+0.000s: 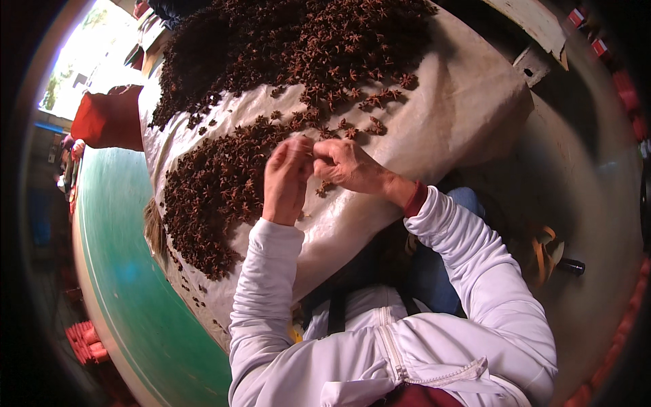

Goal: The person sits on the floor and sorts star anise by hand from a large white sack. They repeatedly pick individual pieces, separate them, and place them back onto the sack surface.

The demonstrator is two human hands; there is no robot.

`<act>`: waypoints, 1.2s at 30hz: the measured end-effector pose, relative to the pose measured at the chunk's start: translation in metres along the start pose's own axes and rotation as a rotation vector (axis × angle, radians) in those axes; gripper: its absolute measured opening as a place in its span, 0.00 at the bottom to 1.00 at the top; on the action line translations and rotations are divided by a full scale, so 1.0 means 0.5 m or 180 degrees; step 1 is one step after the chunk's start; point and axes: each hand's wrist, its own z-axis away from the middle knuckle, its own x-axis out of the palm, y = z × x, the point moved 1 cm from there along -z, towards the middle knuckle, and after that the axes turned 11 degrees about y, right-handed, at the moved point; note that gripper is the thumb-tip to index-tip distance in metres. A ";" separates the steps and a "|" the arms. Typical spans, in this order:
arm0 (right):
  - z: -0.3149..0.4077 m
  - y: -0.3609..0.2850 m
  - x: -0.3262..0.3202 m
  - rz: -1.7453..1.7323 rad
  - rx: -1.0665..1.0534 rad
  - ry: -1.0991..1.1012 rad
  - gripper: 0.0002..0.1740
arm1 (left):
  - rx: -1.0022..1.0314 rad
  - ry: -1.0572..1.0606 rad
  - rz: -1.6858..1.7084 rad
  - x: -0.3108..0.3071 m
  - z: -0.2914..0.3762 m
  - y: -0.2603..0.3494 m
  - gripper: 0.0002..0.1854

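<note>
My left hand point(286, 178) and my right hand point(351, 167) meet above a pale plastic sheet point(351, 216), with the fingers curled inward and the fingertips close together. Motion blurs the left fingers, and whatever may lie between the fingertips is hidden. Under and left of my left hand spreads a smaller heap of dried star anise point(213, 198). A larger heap of star anise point(325, 40) covers the far part of the sheet. Loose pods lie between the heaps, and one star anise pod point(323, 189) rests just below my right hand.
Left of the sheet runs a green floor point(132, 244), with a red sack point(109, 118) near the far left edge. A broom-like bundle of bristles point(153, 226) touches the sheet's left side. Orange strapping point(541, 254) and a black cylindrical object point(571, 266) lie at right.
</note>
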 end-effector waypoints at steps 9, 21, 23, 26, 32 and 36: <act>-0.022 0.048 -0.031 0.1003 -0.1153 0.0333 0.10 | 0.2751 0.0381 -0.3649 -0.084 -0.083 0.049 0.11; -0.066 0.099 -0.063 0.0499 -0.0728 0.0710 0.09 | 0.1781 -0.0511 -0.3532 0.046 -0.098 -0.019 0.09; -0.063 0.088 -0.060 0.0358 -0.0563 0.0954 0.08 | 0.1472 -0.0420 -0.3578 0.058 -0.093 -0.009 0.07; -0.065 0.088 -0.062 0.0530 -0.0596 0.1458 0.08 | 0.1674 -0.1078 -0.3538 0.082 -0.053 0.013 0.06; -0.073 0.110 -0.073 0.1374 -0.0831 0.1429 0.12 | 0.1142 -0.2761 -0.3402 0.060 0.053 0.021 0.06; -0.059 0.114 -0.037 0.1106 -0.1144 0.0457 0.12 | 0.2547 -0.0612 -0.3964 0.021 -0.018 -0.012 0.09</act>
